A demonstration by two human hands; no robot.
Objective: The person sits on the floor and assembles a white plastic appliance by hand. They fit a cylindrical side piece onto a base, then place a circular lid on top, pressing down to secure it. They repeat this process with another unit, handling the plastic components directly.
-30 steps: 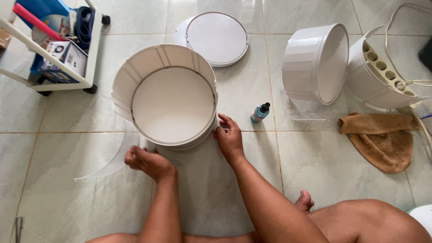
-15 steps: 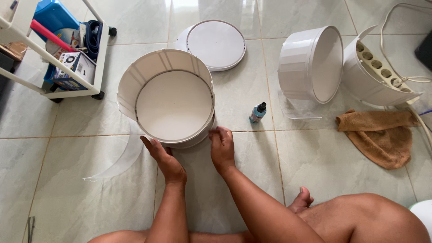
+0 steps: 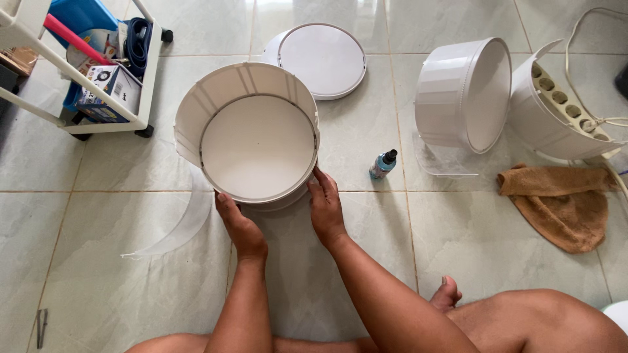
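Gripping the near rim of a white round tub (image 3: pixel 255 153) on the tiled floor (image 3: pixel 458 235), the left hand (image 3: pixel 241 225) and right hand (image 3: pixel 326 208) curl their fingers against its lower edge. A small blue bottle (image 3: pixel 383 164) stands just beside it; a brown towel (image 3: pixel 562 202) lies well apart, a round lid (image 3: pixel 320 59) behind.

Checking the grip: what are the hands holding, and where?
Both left hand and right hand hold the white round drum by its near lower rim.
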